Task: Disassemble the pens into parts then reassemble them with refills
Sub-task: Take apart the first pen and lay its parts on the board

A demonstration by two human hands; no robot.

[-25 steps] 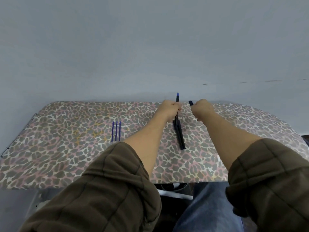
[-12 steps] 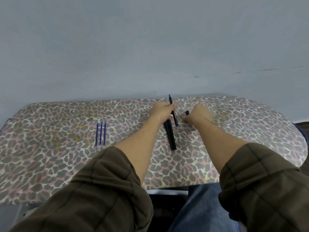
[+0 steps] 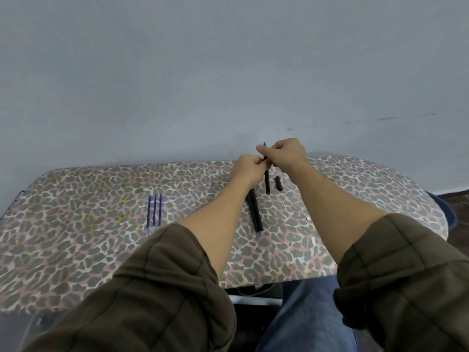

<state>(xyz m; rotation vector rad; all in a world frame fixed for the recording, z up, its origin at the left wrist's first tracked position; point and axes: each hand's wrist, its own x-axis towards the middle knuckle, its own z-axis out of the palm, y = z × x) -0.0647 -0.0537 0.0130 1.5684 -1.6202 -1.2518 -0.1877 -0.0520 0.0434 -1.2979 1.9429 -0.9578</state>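
- Gripping one black pen [image 3: 267,179] upright over the table [image 3: 101,224]: left hand [image 3: 247,165] pinching mid-barrel, right hand [image 3: 284,153] pinching the blue tip.
- Lying loose alongside: cap [image 3: 278,183], spare pens [image 3: 255,212], refills [image 3: 154,210].
- Judging it light, stiff, slippery; holding near the joint.

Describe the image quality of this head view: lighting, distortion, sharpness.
Head view: soft, even light, no glare, only faint shadows on the table; wide-angle lens bows its far edge; the pen in the left hand and right hand is slightly soft, and the refills look thin but distinct.
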